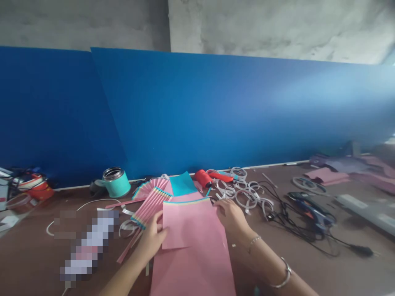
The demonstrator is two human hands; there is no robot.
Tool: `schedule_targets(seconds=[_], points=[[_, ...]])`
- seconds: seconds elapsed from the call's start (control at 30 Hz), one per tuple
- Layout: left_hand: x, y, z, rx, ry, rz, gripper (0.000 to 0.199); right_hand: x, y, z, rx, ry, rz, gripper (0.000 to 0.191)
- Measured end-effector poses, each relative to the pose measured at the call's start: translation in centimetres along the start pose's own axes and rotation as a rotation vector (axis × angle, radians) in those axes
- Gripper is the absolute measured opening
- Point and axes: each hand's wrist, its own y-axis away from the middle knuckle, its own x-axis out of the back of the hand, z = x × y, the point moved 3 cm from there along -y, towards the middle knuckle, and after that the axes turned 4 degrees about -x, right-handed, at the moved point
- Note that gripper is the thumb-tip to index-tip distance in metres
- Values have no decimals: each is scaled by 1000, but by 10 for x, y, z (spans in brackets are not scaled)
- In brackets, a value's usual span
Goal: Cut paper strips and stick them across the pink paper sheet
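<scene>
A long sheet of pink paper point(197, 267) lies in front of me, its far end folded back over itself as a flap point(185, 226) with a blue and cream edge. My left hand point(153, 235) grips the flap's left side, thumb near the paper's edge. At the far right corner, my right hand point(231, 216) is closed on the paper, its fingertips partly hidden. Just beyond the left hand are a pleated pink paper strip point(154, 204) and a pleated paper fan point(151, 189). Behind the flap lies a blue paper piece point(183, 185).
A red thread spool point(203, 178) and several white rings point(246, 198) lie behind my right hand. Farther right are a glue gun point(313, 211), black cables and a power strip point(367, 211). A teal mug point(116, 183) stands left, before a blue partition point(216, 111). A pixelated object point(89, 246) lies nearer.
</scene>
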Motion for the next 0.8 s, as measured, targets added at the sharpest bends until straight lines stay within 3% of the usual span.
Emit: schedule_targets(seconds=[0.17, 0.3, 0.4, 0.47, 0.57, 0.67, 0.8], points=[[-1, 18, 4, -229, -468, -4, 62, -5, -16, 25, -127, 192, -157, 29], [15, 30, -6, -243, -815, -39, 55, -2, -21, 43, -257, 283, -160, 25], [16, 36, -5, -326, -1007, 20, 45, -5, -20, 52, -300, 303, -198, 25], [5, 38, 1, -497, -1046, 17, 40, -8, -19, 54, -318, 312, -213, 28], [-23, 38, 6, -697, -980, -184, 48, -10, -19, 53, -344, 330, -205, 28], [-42, 36, 4, -719, -923, -347, 59, -8, -22, 53, -340, 346, -180, 28], [-50, 36, -3, -706, -913, -367, 58, -2, -25, 49, -302, 350, -117, 23]])
